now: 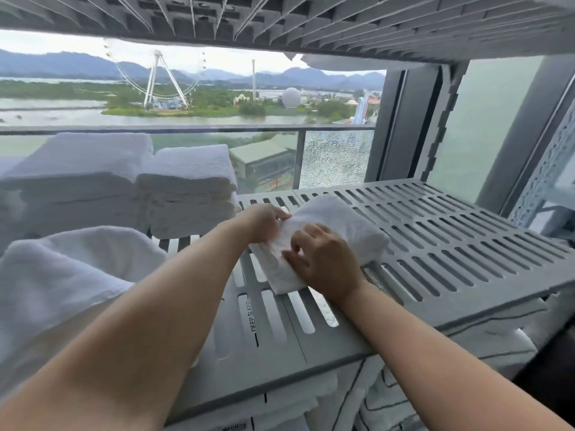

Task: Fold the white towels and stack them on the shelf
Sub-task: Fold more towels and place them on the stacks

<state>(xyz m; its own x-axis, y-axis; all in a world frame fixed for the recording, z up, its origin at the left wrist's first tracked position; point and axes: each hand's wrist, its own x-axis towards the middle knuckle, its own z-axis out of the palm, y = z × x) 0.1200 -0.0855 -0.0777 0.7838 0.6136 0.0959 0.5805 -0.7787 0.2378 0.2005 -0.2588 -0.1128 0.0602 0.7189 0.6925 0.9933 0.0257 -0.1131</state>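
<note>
A small folded white towel (342,222) lies on the grey slotted shelf (451,237), near its middle. My left hand (264,220) pinches the towel's left edge with closed fingers. My right hand (323,259) rests on the towel's near end, fingers curled into the cloth. Two stacks of folded white towels stand at the shelf's back left: a taller stack (84,178) and a lower one (189,188) beside it. A loose white towel (62,281) lies bunched at the near left, partly under my left forearm.
Another slotted shelf (280,20) hangs close overhead. Below the working shelf lie more towels with dark stripes (389,399). Grey uprights (445,119) and a window frame stand at the back right. Behind the shelf a glass pane looks onto a balcony railing (186,129).
</note>
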